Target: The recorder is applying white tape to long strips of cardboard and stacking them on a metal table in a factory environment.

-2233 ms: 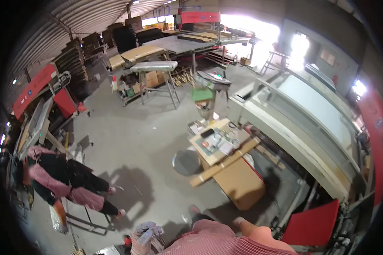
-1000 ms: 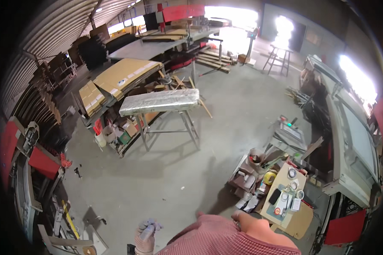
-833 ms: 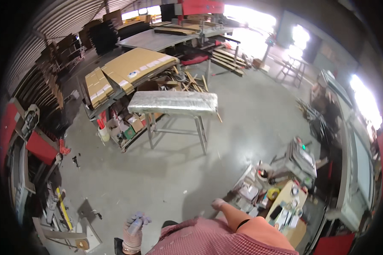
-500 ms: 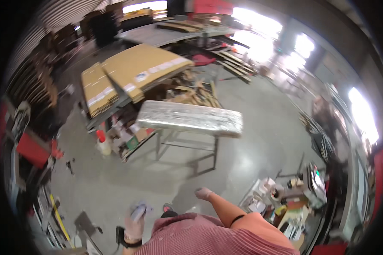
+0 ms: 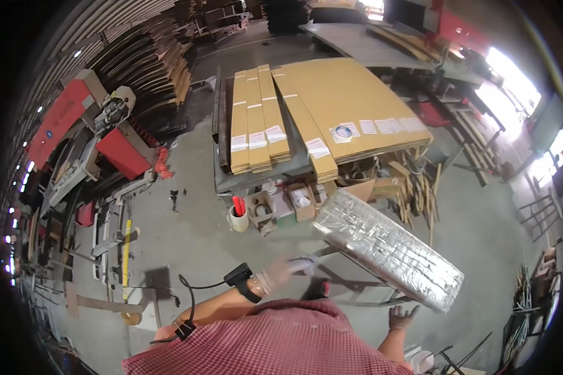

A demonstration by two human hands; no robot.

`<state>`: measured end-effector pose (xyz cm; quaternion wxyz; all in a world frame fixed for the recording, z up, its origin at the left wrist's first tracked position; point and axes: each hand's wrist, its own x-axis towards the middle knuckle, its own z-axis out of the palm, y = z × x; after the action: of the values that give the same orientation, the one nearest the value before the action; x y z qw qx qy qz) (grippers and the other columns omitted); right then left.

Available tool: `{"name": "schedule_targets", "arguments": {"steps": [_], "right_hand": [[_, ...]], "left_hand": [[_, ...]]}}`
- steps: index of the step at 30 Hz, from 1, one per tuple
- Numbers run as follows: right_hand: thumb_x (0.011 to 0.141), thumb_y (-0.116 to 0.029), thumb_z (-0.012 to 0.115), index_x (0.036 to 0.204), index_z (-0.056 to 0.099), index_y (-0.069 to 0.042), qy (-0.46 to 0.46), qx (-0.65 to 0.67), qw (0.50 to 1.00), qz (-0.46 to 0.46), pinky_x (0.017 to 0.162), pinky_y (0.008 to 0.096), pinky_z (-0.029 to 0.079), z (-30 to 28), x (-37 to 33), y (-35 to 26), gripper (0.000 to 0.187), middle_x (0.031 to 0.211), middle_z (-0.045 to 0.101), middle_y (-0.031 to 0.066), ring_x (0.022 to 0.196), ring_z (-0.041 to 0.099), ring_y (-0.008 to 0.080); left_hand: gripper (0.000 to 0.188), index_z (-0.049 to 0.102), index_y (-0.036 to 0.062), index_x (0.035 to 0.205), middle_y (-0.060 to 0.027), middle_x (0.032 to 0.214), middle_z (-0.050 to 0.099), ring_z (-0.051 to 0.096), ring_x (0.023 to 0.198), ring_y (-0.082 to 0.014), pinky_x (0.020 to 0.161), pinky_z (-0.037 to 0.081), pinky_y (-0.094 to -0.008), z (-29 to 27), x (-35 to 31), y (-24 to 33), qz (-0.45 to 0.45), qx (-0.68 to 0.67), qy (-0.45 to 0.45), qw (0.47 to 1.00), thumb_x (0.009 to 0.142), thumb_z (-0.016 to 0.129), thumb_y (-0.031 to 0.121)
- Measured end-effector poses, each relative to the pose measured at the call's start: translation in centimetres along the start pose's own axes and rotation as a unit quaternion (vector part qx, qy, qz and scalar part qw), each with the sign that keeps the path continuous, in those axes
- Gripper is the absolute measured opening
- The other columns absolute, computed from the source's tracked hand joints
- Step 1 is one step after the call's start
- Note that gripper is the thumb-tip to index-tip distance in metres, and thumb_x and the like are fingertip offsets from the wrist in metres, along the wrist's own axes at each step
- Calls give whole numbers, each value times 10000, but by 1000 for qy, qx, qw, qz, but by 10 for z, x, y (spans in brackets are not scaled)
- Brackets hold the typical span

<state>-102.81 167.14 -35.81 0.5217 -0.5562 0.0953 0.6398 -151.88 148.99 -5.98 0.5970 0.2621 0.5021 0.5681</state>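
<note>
My gloved left hand [image 5: 275, 275] is closed on a small pale bluish-white thing [image 5: 304, 265], blurred by motion, whose kind I cannot make out. A black device is strapped at that wrist, with a cable running to my sleeve. My gloved right hand [image 5: 401, 317] has its fingers apart and holds nothing. It is just below a long silver foil-wrapped bundle [image 5: 391, 250], apart from it. The bundle lies aslant on a dark metal stand [image 5: 350, 284], ahead and to the right of me.
Stacked brown cardboard sheets [image 5: 356, 87] and narrow strips [image 5: 254, 119] lie on a low table ahead. Boxes [image 5: 301, 203] and a white bucket with red rods [image 5: 238, 220] stand by it. A red machine [image 5: 122, 153] is at left, wood scraps [image 5: 413, 200] at right.
My view has turned left, so the foil-wrapped bundle and stand now appear farther right and closer. My left hand has swung forward with the pale thing; my right hand's fingers have spread.
</note>
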Motion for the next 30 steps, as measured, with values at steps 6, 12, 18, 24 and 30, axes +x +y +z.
{"name": "schedule_targets", "arguments": {"steps": [6,12,18,24,30], "right_hand": [[714,-675,755,1491,414,-190,-73,61,993,-71,1041,547,420,139,-18,-4,977,1507,441,99,1343,437,364],[810,-505,716,1393,556,-134,-46,123,989,-68,1023,535,458,132,-14,21,709,1450,536,98,1289,516,321],[893,-418,663,1377,558,-48,-84,-238,966,-55,1041,457,444,321,-90,127,618,1396,570,128,1240,544,290],[904,-434,650,1383,549,-39,-247,-591,768,-13,1037,442,445,496,-91,259,630,1387,570,126,1232,543,281],[915,-451,636,1390,539,-30,-313,-728,611,-12,1033,427,445,572,-75,306,642,1377,570,124,1224,541,271]], "left_hand": [[431,576,145,1380,-67,1080,697,651,956,-180,906,523,-340,-102,132,-15,-18,142,1,990,983,615,306],[730,547,1,1358,-119,1238,653,613,1066,-234,844,528,-380,-174,239,-88,-184,328,27,926,878,665,539],[605,597,46,1266,-149,1235,596,583,1141,-328,944,485,-511,-189,314,-134,-210,356,-14,910,874,612,507],[285,693,34,1064,-157,921,683,660,948,-334,867,506,-513,-200,284,-82,-116,302,141,936,907,614,259],[264,677,49,1101,-132,996,681,656,969,-306,891,503,-482,-242,287,-71,-131,275,126,944,924,611,234]]}}
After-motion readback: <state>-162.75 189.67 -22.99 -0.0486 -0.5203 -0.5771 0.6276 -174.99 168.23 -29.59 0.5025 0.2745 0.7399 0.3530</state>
